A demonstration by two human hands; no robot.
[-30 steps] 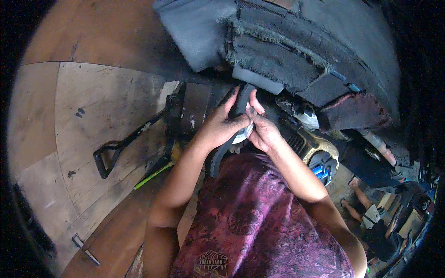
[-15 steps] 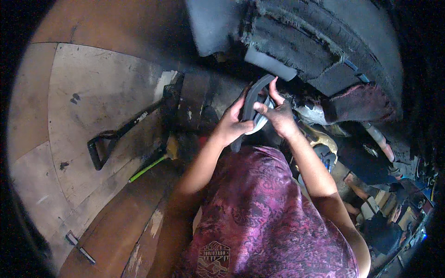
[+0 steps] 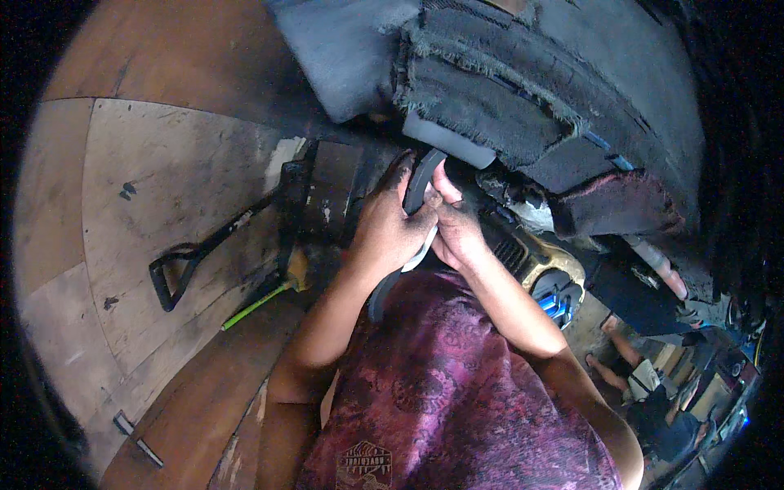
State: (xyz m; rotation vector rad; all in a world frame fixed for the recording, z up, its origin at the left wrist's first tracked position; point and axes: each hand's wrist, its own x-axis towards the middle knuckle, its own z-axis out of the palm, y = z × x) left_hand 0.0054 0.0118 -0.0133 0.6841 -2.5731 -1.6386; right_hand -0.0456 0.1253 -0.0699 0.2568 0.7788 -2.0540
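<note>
My left hand [image 3: 388, 220] and my right hand [image 3: 453, 229] are closed together around a curved dark-grey strip [image 3: 423, 171], with fingertips pressing it near its upper part. A smooth white curved piece [image 3: 418, 253] shows beneath my left hand, along the strip; its full shape is hidden. The strip's lower end runs down in front of my maroon patterned shirt. Just above my hands hangs frayed dark fabric [image 3: 490, 98] with a pale grey padded bar [image 3: 445, 139] along its lower edge.
At left are worn wooden boards [image 3: 163, 212], a black D-handled tool [image 3: 188, 261] and a green-handled tool [image 3: 253, 310]. Right of my hands lies a dark-and-yellow machine [image 3: 531, 265]. A co-worker in dark clothing [image 3: 661, 416] is at the lower right, beside a dark clutter of materials.
Over the last second my hands tilted the strip up and right, showing more of the white piece, then came back down and left, closer together, covering more of it.
</note>
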